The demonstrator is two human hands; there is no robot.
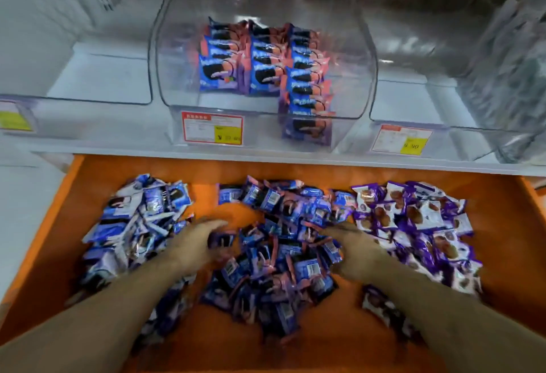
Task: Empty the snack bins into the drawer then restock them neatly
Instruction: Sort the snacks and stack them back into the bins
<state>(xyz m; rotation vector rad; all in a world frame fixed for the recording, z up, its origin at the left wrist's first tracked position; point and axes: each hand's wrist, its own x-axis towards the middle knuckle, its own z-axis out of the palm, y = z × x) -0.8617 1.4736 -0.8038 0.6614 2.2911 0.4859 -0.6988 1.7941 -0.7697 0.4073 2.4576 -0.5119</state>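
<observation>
Two bare forearms reach in from the bottom edge toward the orange drawer [295, 343], which is pulled out below a white shelf [266, 163]. The left hand [201, 242] lies against the left side of the middle heap of pink-and-blue packets [283, 254], fingers curled toward a packet; blur hides whether it grips one. The right hand [354, 251] sits at the heap's right side, fingers bent into the packets, its hold likewise unclear. A blue-and-white heap [133, 225] lies left, a purple heap [419, 225] right. On the shelf, the middle clear bin [266, 124] holds neat rows of pink-and-blue packets; the left bin [88, 106] and right bin [413, 124] look empty. Restocking the middle bin seems under way. Next calls for gathering a few packets, squaring them, and lifting them into the bin.
</observation>
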